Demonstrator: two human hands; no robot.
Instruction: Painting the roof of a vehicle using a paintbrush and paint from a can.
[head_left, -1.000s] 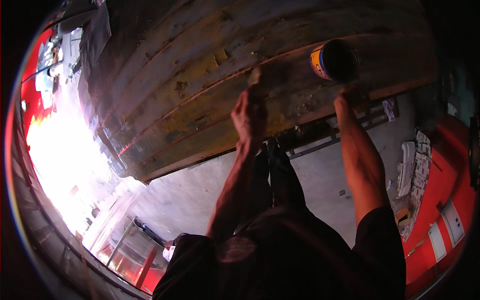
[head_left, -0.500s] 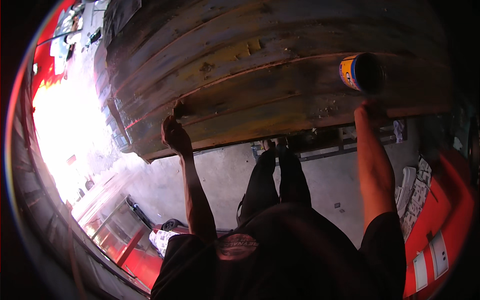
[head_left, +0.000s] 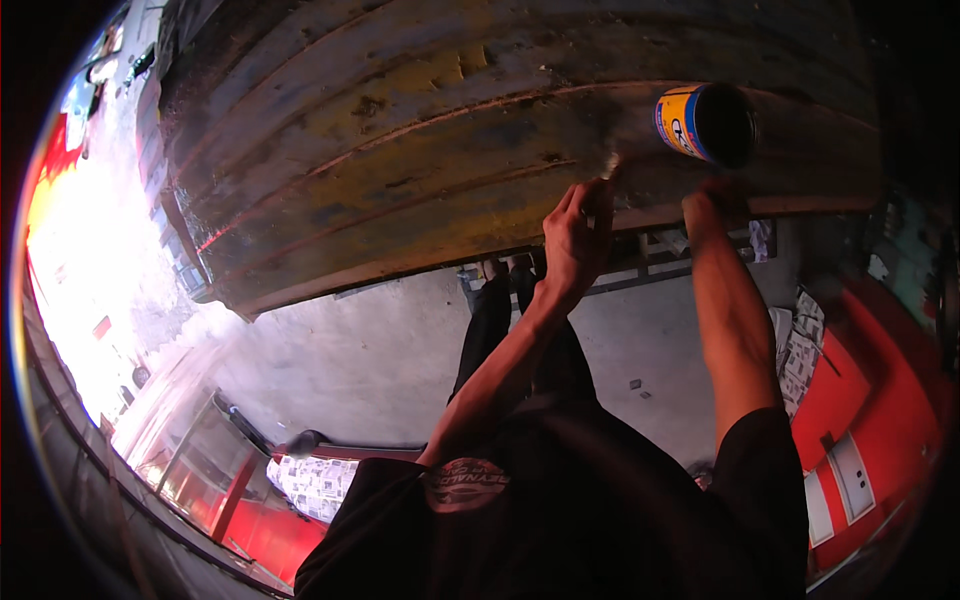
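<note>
A weathered ridged panel [head_left: 400,180] with flaking paint and rusty streaks spans the upper view. My left hand [head_left: 575,235] is closed around a small tool [head_left: 610,165], whose pale end meets the panel left of an open can [head_left: 705,122] with a yellow and blue label and dark inside. Just below that can, at the panel's lower edge, my right hand [head_left: 712,210] has its fingers curled in shadow; what they hold, if anything, I cannot make out.
Below the panel are my legs, a grey floor [head_left: 330,370] and a dark rail frame [head_left: 630,275]. Newspaper-covered items and red panels [head_left: 840,360] stand at the right, more at the lower left [head_left: 310,485]. Bright daylight floods the left side.
Half a second ago my left hand was far to the left on the panel; it has swung back right, near the can. Can and right hand appear slightly higher and further left in view.
</note>
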